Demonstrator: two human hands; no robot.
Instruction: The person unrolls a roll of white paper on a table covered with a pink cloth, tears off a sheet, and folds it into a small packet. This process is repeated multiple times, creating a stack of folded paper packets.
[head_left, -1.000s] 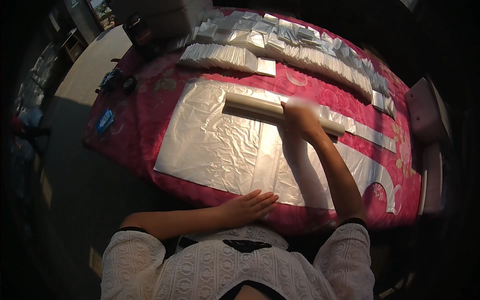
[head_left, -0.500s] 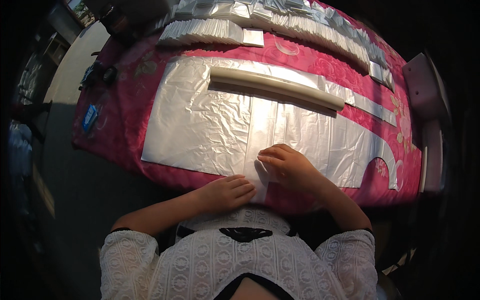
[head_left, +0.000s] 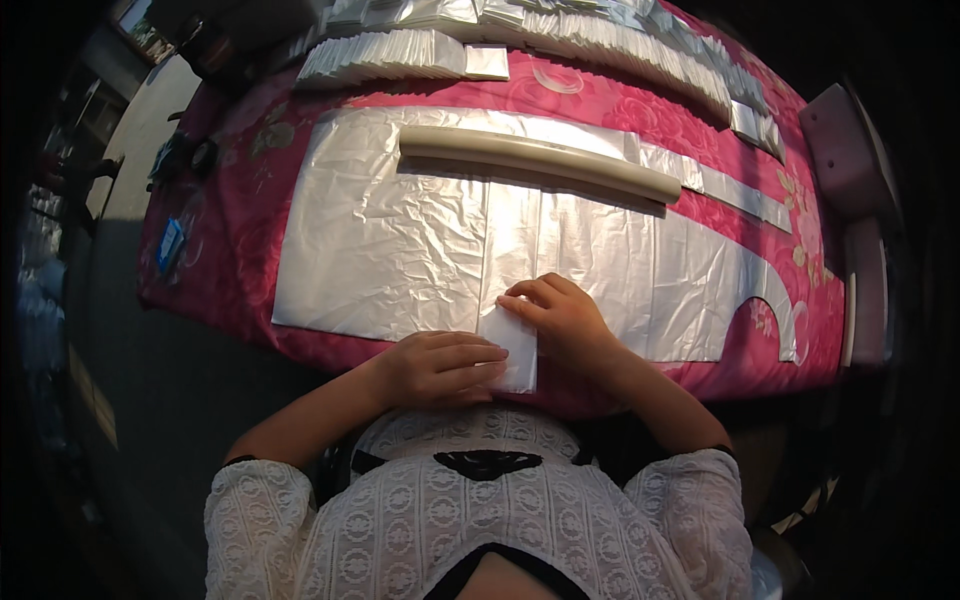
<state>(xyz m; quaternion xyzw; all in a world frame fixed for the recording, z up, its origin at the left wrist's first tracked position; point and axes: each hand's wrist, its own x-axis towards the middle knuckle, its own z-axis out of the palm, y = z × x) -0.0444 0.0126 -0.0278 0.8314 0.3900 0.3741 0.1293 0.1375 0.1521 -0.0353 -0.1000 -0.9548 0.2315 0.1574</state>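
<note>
A large clear plastic bag [head_left: 400, 240] lies flat on a pink flowered table cover [head_left: 250, 150]. A cream-coloured rod [head_left: 540, 163] lies across the bag's far part. At the near edge a narrow strip of the bag [head_left: 513, 352] is folded over. My left hand [head_left: 440, 366] lies flat on the left side of this fold, fingers pointing right. My right hand [head_left: 558, 318] presses its fingertips on the fold's upper corner. Both hands touch the plastic at the table's near edge.
Rows of folded clear bags [head_left: 400, 55] are stacked along the far side of the table, running to the right [head_left: 700, 75]. A pale purple seat [head_left: 850, 150] stands at the right. Dark small objects [head_left: 185, 155] and a blue item [head_left: 170, 243] lie at the left edge.
My right hand came back from the rod to the bag's near edge. Both hands have since folded a narrow strip of plastic over there.
</note>
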